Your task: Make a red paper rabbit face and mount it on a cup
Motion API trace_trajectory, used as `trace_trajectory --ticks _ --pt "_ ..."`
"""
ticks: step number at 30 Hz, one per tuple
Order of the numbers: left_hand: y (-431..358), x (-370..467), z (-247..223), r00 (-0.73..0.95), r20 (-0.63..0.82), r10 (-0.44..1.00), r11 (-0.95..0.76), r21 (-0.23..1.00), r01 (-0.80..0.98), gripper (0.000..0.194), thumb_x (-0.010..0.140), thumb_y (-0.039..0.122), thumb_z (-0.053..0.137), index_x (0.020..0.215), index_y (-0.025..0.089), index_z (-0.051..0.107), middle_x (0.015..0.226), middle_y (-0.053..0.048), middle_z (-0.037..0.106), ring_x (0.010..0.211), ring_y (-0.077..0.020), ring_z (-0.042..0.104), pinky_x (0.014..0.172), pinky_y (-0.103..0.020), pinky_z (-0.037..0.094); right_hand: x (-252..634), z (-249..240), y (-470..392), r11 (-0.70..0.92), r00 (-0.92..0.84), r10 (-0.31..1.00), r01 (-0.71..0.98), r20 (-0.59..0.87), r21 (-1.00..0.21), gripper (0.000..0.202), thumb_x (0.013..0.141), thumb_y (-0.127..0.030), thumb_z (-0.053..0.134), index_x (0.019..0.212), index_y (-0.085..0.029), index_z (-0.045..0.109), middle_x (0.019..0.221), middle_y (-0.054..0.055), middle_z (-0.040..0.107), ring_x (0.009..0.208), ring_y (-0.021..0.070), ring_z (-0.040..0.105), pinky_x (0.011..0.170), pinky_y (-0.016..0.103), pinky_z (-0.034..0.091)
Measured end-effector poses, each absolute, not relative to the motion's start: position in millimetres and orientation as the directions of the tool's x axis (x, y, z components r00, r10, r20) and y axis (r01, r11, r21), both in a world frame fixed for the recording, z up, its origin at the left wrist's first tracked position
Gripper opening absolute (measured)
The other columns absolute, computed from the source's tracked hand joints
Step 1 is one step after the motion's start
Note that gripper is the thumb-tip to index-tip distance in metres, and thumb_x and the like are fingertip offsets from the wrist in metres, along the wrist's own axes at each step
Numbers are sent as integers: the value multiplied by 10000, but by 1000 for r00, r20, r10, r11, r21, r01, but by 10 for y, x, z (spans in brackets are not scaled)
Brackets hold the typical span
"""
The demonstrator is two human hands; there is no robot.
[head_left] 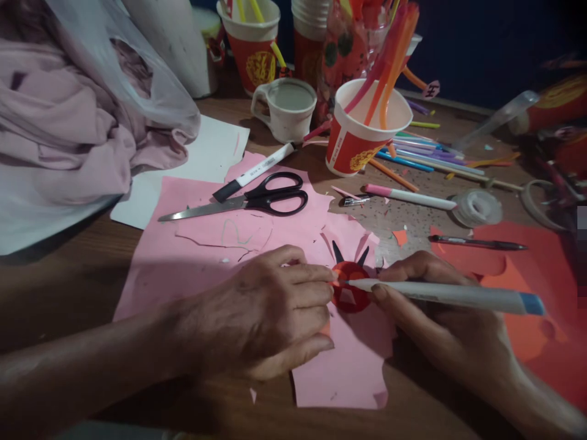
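A round red paper piece with two black horn-like points lies on the pink paper. My left hand rests flat on the pink paper, fingers extended, its fingertips touching the red piece's left edge. Pinched in my right hand is a white marker with a blue end, its tip on the red piece. Black-handled scissors and a black-and-white marker lie above my left hand.
A red and white cup holding orange and pink strips stands behind, beside a white mug. Coloured straws, a pink-capped marker, tape and a black pen lie to the right. Pinkish cloth is at left.
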State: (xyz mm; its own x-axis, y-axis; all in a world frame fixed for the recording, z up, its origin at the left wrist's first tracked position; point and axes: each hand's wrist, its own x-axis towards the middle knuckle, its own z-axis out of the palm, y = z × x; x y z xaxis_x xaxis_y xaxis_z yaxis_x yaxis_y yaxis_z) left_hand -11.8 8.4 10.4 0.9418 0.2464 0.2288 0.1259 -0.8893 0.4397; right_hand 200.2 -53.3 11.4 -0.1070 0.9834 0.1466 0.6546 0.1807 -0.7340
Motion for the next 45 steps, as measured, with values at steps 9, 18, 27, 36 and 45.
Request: trace_trajectory --ticks 9,18,27,36,45 --pt "85 -121 96 944 222 245 -889 439 127 251 899 212 457 728 132 623 854 -72 679 872 -200 603 791 -352 415 1992 121 -542 199 -162 979 685 120 -701 89 818 -218 598 729 -213 592 643 -15 634 528 103 590 450 190 461" --pt "88 -120 104 945 206 255 -884 446 142 257 905 219 445 729 144 617 871 -73 683 865 -192 600 795 -352 423 1983 128 -544 209 -176 977 692 119 -692 84 834 -237 583 752 -221 596 671 2 644 563 125 604 471 217 479" --pt "76 -123 109 944 205 257 -883 446 144 237 901 219 460 747 137 621 896 -74 685 896 -197 596 813 -354 412 1998 103 -548 238 -218 969 677 119 -696 54 840 -208 574 795 -225 599 739 4 663 624 127 622 526 215 485" --pt "79 -118 101 945 207 254 -882 449 139 259 906 215 443 723 144 611 868 -73 681 860 -190 595 792 -345 415 1999 115 -546 221 -189 974 681 123 -698 106 841 -244 570 742 -208 575 646 -5 631 499 109 574 413 208 433" --pt "78 -124 111 943 209 258 -883 446 143 268 911 225 437 733 141 620 881 -78 685 853 -192 601 803 -348 418 1999 134 -537 220 -199 974 684 113 -695 99 834 -232 572 739 -215 595 649 1 632 511 118 580 420 213 435"
